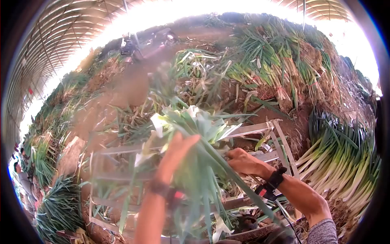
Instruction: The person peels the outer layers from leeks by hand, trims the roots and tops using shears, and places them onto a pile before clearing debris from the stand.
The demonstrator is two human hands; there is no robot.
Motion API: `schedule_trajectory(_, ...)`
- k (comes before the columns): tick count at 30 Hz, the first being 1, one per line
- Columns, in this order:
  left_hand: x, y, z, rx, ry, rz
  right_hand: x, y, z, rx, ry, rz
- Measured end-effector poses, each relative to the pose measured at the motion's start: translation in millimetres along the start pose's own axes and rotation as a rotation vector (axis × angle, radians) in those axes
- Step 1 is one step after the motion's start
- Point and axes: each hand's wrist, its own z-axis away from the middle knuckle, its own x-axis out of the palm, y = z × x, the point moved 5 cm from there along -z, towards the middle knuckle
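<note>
Left hand [175,152] sits just below centre, about 6 o'clock, fingers stretched up along the bunch of green onions [199,134] and pressed against the leaves. It is blurred, so cannot tell if it actually grips. Right hand [242,160] is at 4 o'clock from centre, clenched around the lower part of the same bunch, knuckles up. The bunch is dead centre, leaf tips fanning toward 12 o'clock and long leaves trailing down past the left forearm toward 6 o'clock. Black wristband [277,178] with a red tag on the right wrist; darker band [162,189] on the left wrist.

The bunch hangs over a pale slatted frame [260,128] that runs from 9 o'clock to 3 o'clock under both hands, with loose leaves lying across it. A neat stack of green onions [345,162], white stems showing, lies at 3–4 o'clock, just beside the frame. A bigger heap of rooted onions [280,61] is at 1 o'clock. More green tops [57,203] at 8 o'clock. Bare soil [130,89] at 10–11 o'clock. Arched greenhouse roof [53,36] along the top edge.
</note>
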Motion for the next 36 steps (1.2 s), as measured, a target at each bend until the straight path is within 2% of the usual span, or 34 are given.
schedule_trajectory(3,-11.9,-3.5,-25.6,0.141,0.0,-0.017,-1.3,-9.9,-21.1,-0.256,0.064,-0.04)
schedule_trajectory(5,-34.6,-2.9,-42.3,0.042,0.043,-0.253,-6.7,-40.0,-20.7,-0.771,0.191,0.221)
schedule_trajectory(6,-38.0,10.4,-37.4,0.087,0.068,-0.17,-6.0,-54.8,-20.5,-1.028,0.251,0.355)
schedule_trajectory(7,-40.8,28.1,-25.8,0.128,0.091,-0.089,-9.5,-66.1,-31.5,-0.986,0.216,0.263)
schedule_trajectory(10,-62.4,44.7,-11.3,0.113,0.179,-0.114,-13.9,-97.3,-75.8,-0.395,0.104,-0.45)
schedule_trajectory(11,-73.8,40.9,-8.3,0.12,0.231,-0.177,-20.4,-111.8,-90.2,-0.349,0.297,-0.314)
schedule_trajectory(12,-76.7,44.0,2.2,0.066,0.238,-0.278,-28.8,-127.9,-91.1,-0.496,0.259,-0.212)
schedule_trajectory(13,-82.2,30.5,5.1,0.075,0.231,-0.319,-37.1,-118.7,-122.9,-0.486,0.316,-0.109)
schedule_trajectory(15,-99.2,-6.0,19.5,0.096,0.239,-0.387,-40.9,-94.5,-133.8,-0.319,0.329,0.023)
schedule_trajectory(16,-98.5,-3.5,43.7,0.078,0.241,-0.567,-34.7,-78.8,-143.3,-0.308,0.298,0.37)
schedule_trajectory(17,-99.5,-16.8,65.7,0.063,0.233,-0.595,-30.3,-60.6,-147.7,-0.295,0.261,0.713)
schedule_trajectory(19,-103.4,-46.4,109.4,0.017,0.216,-0.667,-29.4,-22.3,-107.3,-0.323,0.224,0.671)
schedule_trajectory(20,-106.6,-67.5,133.1,-0.027,0.21,-0.707,-29.5,-10.1,-80.1,-0.208,0.199,0.71)
schedule_trajectory(22,-110.7,-102.6,182.2,-0.078,0.229,-0.676,-35.3,16.4,-27.4,-0.113,0.218,0.731)
schedule_trajectory(25,-100.0,-121.0,262.5,-0.078,0.378,-0.582,-47.1,49.2,60.3,-0.073,0.259,0.64)
schedule_trajectory(26,-100.7,-136.3,291.1,-0.088,0.443,-0.6,-49.0,45.3,90.3,0.028,0.267,0.606)
schedule_trajectory(27,-105.0,-163.2,319.4,-0.124,0.535,-0.696,-49.5,43.9,116.8,0.126,0.272,0.571)
schedule_trajectory(28,-98.4,-162.5,339.0,-0.26,0.527,-0.662,-50.9,56.5,137.8,0.154,0.289,0.548)
schedule_trajectory(29,-94.2,-185.5,369.3,-0.236,0.634,-0.57,-54.3,72.0,159.1,0.182,0.307,0.523)
schedule_trajectory(30,-83.1,-187.2,385.4,-0.203,0.629,-0.553,-56.0,86.4,178.8,0.218,0.31,0.537)
schedule_trajectory(32,-62.0,-203.0,409.7,-0.147,0.575,-0.614,-55.2,101.0,214.5,0.24,0.339,0.524)
schedule_trajectory(34,-33.9,-189.2,416.5,-0.055,0.531,-0.701,-54.1,107.5,249.3,0.206,0.381,0.531)
schedule_trajectory(35,-21.1,-185.7,417.5,-0.008,0.499,-0.687,-49.3,101.9,265.9,0.162,0.427,0.463)
schedule_trajectory(36,-8.9,-186.5,416.6,-0.002,0.482,-0.636,-49.8,109.7,283.4,0.209,0.456,0.459)
